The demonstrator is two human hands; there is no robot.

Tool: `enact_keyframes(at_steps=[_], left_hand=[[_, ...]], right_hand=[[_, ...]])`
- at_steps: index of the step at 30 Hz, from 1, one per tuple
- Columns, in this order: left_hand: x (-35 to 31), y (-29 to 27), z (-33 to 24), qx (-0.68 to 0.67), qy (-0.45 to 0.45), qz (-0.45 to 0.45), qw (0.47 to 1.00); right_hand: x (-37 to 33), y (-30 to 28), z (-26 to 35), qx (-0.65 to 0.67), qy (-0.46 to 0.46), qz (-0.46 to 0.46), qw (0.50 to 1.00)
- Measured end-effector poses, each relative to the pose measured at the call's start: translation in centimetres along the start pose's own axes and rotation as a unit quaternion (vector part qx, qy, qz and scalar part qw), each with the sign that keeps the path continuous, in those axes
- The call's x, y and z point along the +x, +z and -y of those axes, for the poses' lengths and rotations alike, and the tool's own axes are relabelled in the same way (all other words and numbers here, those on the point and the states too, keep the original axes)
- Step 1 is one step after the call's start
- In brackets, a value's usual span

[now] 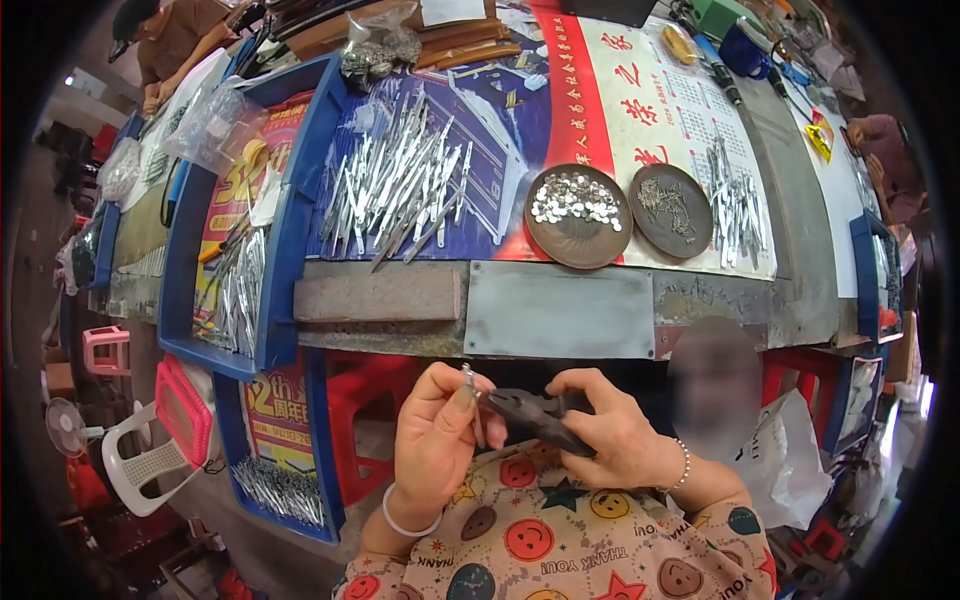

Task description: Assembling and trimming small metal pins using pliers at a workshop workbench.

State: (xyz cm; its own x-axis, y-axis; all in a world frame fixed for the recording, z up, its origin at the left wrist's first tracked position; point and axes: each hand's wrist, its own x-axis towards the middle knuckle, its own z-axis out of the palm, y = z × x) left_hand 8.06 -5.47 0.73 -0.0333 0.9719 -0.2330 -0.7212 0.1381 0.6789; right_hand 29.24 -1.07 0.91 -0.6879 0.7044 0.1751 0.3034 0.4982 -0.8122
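We pinch a slim metal piece [468, 373] in our left hand [435, 432], its long axis running roughly near to far. Our right hand [622, 432] grips dark pliers [533, 413], nose pointing left.

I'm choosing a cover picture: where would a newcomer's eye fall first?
Probably on the heap of silvery metal strips on the blue sheet, left of centre. Next, two round brown dishes to its right, one holding shiny discs. Below, in front of the bench, the right hand grips dark pliers, their tip near a small metal piece in the left hand.
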Motion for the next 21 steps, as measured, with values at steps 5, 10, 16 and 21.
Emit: enact_keyframes(at_steps=[5, 10, 16, 21], left_hand=[[-0.4, -0.1, -0.9, -0.009, -0.049, -0.024, 0.998], [-0.5, -0.7, -1.2, -0.005, -0.067, -0.022, 0.997], [-0.6, -0.2, -1.6, 0.043, -0.085, -0.025, 0.995], [-0.5, -0.6, -1.5, 0.078, -0.093, -0.017, 0.992]], right_hand=[[-0.3, -0.2, 0.2, -0.025, 0.012, 0.047, 0.999], [0.1, -1.2, 0.7, -0.113, -0.03, 0.048, 0.992], [0.5, -2.2, 1.0, -0.152, -0.021, 0.118, 0.981], [0.8, -2.7, 1.3, -0.182, -0.02, 0.134, 0.974]])
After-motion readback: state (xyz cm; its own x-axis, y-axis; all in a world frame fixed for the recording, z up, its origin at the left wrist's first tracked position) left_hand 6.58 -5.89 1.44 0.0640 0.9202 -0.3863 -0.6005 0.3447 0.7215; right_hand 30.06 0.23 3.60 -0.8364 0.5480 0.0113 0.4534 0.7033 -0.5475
